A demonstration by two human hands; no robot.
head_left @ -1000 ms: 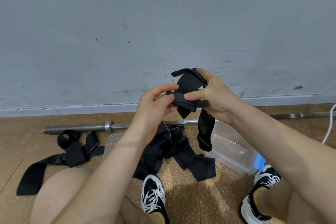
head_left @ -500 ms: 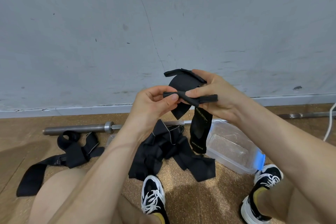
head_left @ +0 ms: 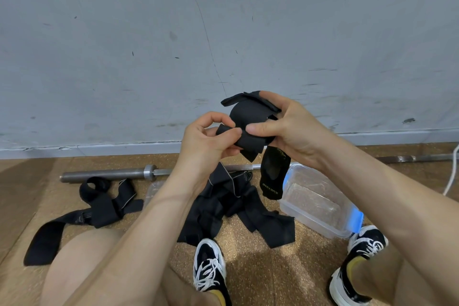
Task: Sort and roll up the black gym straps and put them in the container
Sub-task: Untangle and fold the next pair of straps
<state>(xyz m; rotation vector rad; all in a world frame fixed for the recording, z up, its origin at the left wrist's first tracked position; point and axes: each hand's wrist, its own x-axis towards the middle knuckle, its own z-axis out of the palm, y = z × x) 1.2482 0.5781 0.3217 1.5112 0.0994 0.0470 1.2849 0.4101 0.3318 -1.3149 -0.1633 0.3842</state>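
Both hands hold one black gym strap up in front of the wall. My left hand pinches its folded band between thumb and fingers. My right hand grips the curled upper part, thumb pressed on the band. The strap's padded tail with yellow lettering hangs down over the clear plastic container. A pile of black straps lies on the floor below my hands. Another black strap lies spread out at the left.
A steel barbell lies along the base of the grey wall. A clear lid lies partly hidden behind my left forearm. My knees and two black-and-white shoes frame the cork floor. A white cable hangs at the right edge.
The band between my thumbs has been folded over into a wider flap, and my hands have closed nearer together. The hanging tail has swung slightly right, over the container.
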